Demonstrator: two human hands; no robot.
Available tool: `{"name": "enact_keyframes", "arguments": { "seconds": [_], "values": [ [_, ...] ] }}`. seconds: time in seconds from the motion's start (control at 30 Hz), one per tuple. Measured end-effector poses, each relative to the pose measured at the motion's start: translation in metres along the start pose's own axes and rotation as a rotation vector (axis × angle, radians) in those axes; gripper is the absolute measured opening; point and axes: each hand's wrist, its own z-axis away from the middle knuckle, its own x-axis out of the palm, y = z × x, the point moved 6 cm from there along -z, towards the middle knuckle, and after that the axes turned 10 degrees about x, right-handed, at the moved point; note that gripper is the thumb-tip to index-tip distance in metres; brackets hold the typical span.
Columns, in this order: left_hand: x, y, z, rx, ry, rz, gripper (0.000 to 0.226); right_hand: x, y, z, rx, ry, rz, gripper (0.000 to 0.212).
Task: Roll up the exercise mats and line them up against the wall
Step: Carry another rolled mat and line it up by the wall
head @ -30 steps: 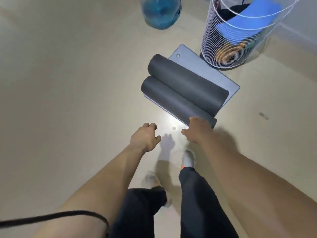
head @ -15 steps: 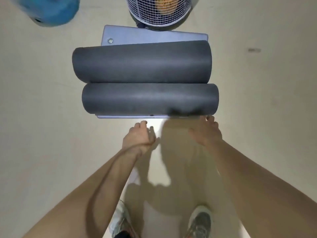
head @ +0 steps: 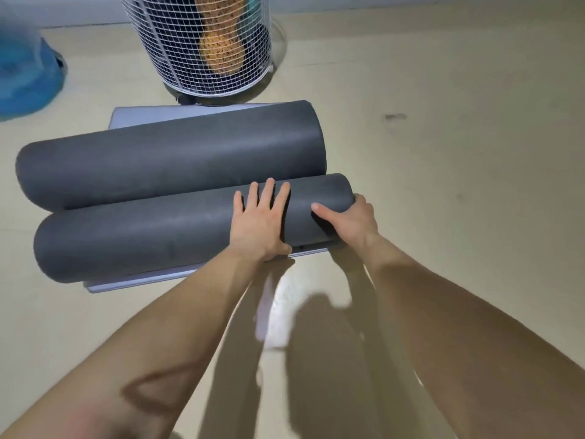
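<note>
The nearer roll (head: 142, 245) lay touching the farther roll (head: 171, 163), both on a flat pale mat (head: 133, 117) before a wire basket (head: 205, 58). The left hand (head: 258, 223) pressed on the nearer roll, fingers straight and spread; the right hand (head: 351, 220) clasped its right end, thumb on top, fingers curled round.

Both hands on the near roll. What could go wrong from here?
The left hand and right hand both sit at the right end of the near roll; lifted from there, its free left end may sag or loosen. The far roll touches it and could roll toward the wire basket.
</note>
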Motion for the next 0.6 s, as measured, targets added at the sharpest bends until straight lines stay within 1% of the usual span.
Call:
{"name": "enact_keyframes", "arguments": {
  "seconds": [0.07, 0.13, 0.23, 0.4, 0.47, 0.53, 0.6],
  "values": [
    [0.007, -0.001, -0.004, 0.003, -0.015, -0.021, 0.135, 0.001, -0.003, -0.008, 0.017, 0.029, 0.029, 0.093],
    [0.011, 0.002, -0.005, 0.023, 0.007, -0.027, 0.128, 0.0, 0.0, -0.011, 0.033, 0.049, 0.061, 0.083],
    [0.015, 0.004, -0.002, 0.056, 0.04, -0.038, 0.124, -0.002, 0.009, -0.011, 0.057, 0.023, 0.028, 0.067],
    [0.024, 0.005, -0.001, 0.063, 0.057, -0.043, 0.123, 0.006, 0.021, -0.019, 0.077, -0.056, 0.036, 0.064],
    [0.023, 0.004, -0.004, 0.082, 0.038, -0.038, 0.121, 0.011, 0.022, -0.028, 0.066, -0.093, -0.008, 0.061],
    [0.02, 0.0, -0.002, 0.096, 0.017, -0.029, 0.115, 0.014, 0.019, -0.033, 0.063, -0.073, -0.049, 0.062],
    [0.016, -0.011, 0.008, 0.071, 0.047, -0.004, 0.104, 0.017, 0.013, -0.034, 0.084, -0.002, -0.06, 0.07]
  ]
}}
